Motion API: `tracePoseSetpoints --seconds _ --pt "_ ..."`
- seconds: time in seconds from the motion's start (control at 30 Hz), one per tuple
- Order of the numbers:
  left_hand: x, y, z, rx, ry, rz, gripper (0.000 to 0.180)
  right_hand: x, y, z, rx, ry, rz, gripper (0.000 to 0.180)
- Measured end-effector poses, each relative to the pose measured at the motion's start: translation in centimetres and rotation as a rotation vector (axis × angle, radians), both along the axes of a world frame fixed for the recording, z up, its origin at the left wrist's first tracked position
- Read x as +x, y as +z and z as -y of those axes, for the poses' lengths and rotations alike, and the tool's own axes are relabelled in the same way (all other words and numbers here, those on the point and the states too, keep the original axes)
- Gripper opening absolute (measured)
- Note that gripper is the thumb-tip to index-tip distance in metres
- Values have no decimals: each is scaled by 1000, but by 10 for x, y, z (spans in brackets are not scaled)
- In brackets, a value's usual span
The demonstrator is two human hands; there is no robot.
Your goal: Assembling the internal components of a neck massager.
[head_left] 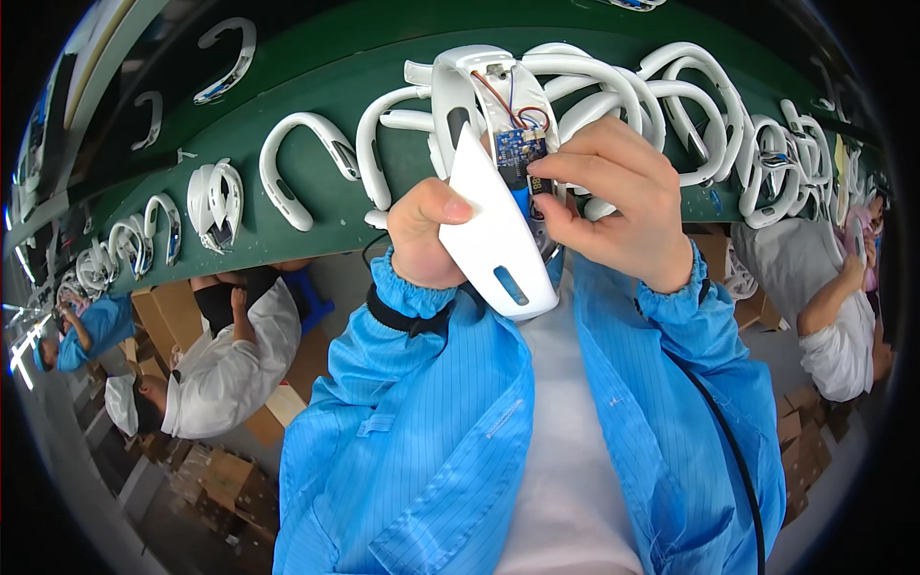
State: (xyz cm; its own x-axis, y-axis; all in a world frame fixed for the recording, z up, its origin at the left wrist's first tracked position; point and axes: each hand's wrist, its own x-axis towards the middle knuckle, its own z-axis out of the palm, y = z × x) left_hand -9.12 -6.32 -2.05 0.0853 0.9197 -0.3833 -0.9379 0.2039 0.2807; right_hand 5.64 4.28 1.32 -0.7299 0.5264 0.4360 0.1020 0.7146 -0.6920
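Note:
My left hand (426,233) is wrapped around a smooth white plastic cover (494,235), tapered at the top, with a dark oval slot near its lower end. Behind it, an opened white curved housing (452,84) shows red, dark and blue wires. A blue circuit board (518,144) sits inside, and a blue cylindrical part (521,199) lies below it. With thumb and forefinger, my right hand (618,192) pinches a small black part (539,182) at the board's lower right. The cover hides the housing's lower left and most of my left fingers.
White U-shaped devices (295,172) lie along the green table (326,91), heaped (704,105) at right. A black cord (733,431) hangs down my right side. Co-workers in white (240,345) and blue (101,331) sit at left, another (829,307) at right. Cardboard boxes (230,479) stand below.

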Motion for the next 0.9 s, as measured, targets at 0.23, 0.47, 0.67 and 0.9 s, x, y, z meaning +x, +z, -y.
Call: tracePoseSetpoints --seconds 0.23,0.47,0.67,0.9 --pt "-4 0 0 7 -64 15 83 -3 5 12 39 -98 24 22" --pt "1 9 -2 -11 -28 -69 86 0 7 17 -36 -113 88 23" --pt "9 8 2 -95 60 -89 88 3 10 3 58 64 73 20" --pt "8 7 -1 -25 37 -71 89 6 9 1 44 108 85 19"
